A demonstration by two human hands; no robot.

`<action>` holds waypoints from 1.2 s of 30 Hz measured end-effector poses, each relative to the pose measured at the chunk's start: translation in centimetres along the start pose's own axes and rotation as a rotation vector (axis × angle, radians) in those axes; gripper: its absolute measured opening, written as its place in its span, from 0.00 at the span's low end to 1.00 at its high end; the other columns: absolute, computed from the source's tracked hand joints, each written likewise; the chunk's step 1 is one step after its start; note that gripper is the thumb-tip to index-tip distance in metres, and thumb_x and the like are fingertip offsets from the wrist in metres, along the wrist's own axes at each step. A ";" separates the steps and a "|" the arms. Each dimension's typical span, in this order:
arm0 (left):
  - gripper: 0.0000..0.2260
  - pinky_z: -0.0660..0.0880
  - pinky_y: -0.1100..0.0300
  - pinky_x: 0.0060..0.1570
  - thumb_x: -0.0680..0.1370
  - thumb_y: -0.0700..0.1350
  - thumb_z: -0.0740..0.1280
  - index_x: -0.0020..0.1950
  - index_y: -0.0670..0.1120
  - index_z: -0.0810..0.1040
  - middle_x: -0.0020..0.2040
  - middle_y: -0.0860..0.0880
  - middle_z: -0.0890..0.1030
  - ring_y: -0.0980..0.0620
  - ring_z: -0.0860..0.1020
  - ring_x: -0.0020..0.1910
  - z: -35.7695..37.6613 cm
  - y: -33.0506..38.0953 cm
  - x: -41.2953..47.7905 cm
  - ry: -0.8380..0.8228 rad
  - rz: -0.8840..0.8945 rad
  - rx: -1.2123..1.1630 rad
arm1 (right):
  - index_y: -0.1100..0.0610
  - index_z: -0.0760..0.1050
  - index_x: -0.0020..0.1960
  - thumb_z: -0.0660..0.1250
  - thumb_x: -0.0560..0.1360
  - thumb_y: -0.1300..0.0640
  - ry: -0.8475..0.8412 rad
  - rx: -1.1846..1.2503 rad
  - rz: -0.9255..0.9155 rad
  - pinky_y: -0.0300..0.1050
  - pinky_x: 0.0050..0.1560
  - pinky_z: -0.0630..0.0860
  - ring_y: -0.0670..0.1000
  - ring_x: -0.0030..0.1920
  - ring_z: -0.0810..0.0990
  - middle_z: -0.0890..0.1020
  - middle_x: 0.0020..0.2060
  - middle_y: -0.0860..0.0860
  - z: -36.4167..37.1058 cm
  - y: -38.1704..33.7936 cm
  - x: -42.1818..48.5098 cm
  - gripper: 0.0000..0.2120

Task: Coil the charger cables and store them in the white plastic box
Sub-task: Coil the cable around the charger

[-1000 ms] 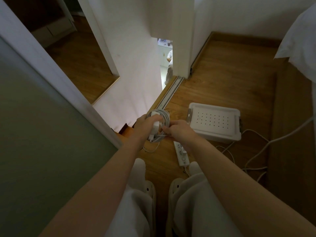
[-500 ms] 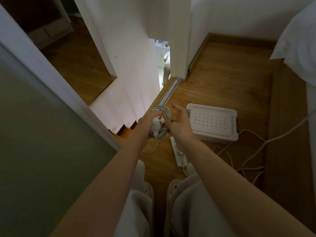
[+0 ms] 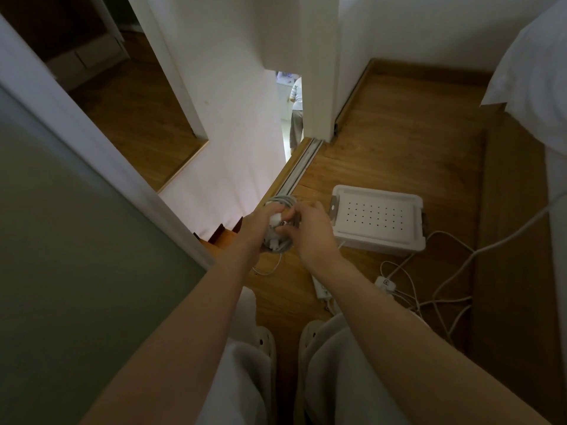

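The coiled charger cable (image 3: 280,223) was held up between both hands, above the floor just left of the white plastic box (image 3: 380,245) and not yet in it. The left hand (image 3: 256,230) was wrapped round the bundle from the left, fingers curled about the loops and the white charger block at their middle. The right hand (image 3: 311,236) had come back onto it. Half a second before, its fingers were spread and clear of the bundle. Now the fingertips were bent in, pinching at the middle of the coil beside the block. Whether they pinched a cable end or a plug, I could not make out. A short tail (image 3: 270,269) of thin cable hung below the left hand, much as it had a second earlier. From that I judged the winding nearly done and the loose end being tucked in or secured.

The box lay on the wooden floor (image 3: 399,148) with what looked like its perforated lid in place, as in both earlier views. It would have to be opened before this coil could go in. Under the right forearm a power strip (image 3: 322,289) lay on the floor. To its right sat a small white adapter (image 3: 385,283) among loose white cables (image 3: 441,299), which I reckoned meant more coiling to come.
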State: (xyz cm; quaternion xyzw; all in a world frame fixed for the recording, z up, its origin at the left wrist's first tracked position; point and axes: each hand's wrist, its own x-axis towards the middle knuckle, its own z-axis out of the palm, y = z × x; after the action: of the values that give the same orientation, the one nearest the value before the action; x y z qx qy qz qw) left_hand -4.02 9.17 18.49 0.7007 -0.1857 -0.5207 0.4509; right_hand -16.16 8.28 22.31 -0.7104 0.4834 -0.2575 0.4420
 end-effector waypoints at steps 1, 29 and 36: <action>0.27 0.78 0.50 0.46 0.64 0.58 0.68 0.57 0.42 0.78 0.51 0.40 0.81 0.41 0.80 0.51 0.1 0.0 -0.1 -0.027 -0.010 -0.003 | 0.62 0.76 0.51 0.68 0.73 0.64 0.027 -0.062 -0.054 0.38 0.49 0.69 0.54 0.53 0.73 0.72 0.53 0.57 0.0 0.0 0.2 0.07; 0.18 0.74 0.74 0.40 0.76 0.46 0.67 0.65 0.50 0.67 0.55 0.54 0.74 0.59 0.75 0.51 1.8 1.0 -3.4 0.077 0.685 0.256 | 0.58 0.70 0.55 0.53 0.82 0.52 -0.039 0.377 0.233 0.41 0.39 0.78 0.54 0.44 0.79 0.78 0.48 0.57 -1.1 0.0 1.4 0.12; 0.21 0.76 0.61 0.52 0.82 0.56 0.51 0.69 0.44 0.65 0.64 0.47 0.72 0.52 0.75 0.58 2.7 0.4 -0.8 -0.043 0.276 0.243 | 0.62 0.74 0.57 0.58 0.79 0.47 -0.296 0.538 0.200 0.37 0.38 0.79 0.57 0.43 0.82 0.81 0.46 0.61 -2.0 2.1 1.9 0.19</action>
State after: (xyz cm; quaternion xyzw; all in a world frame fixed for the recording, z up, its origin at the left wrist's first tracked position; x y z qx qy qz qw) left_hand -6.64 8.37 19.10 0.7066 -0.3512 -0.4423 0.4263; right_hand -17.95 5.43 21.31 -0.5470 0.3957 -0.2250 0.7026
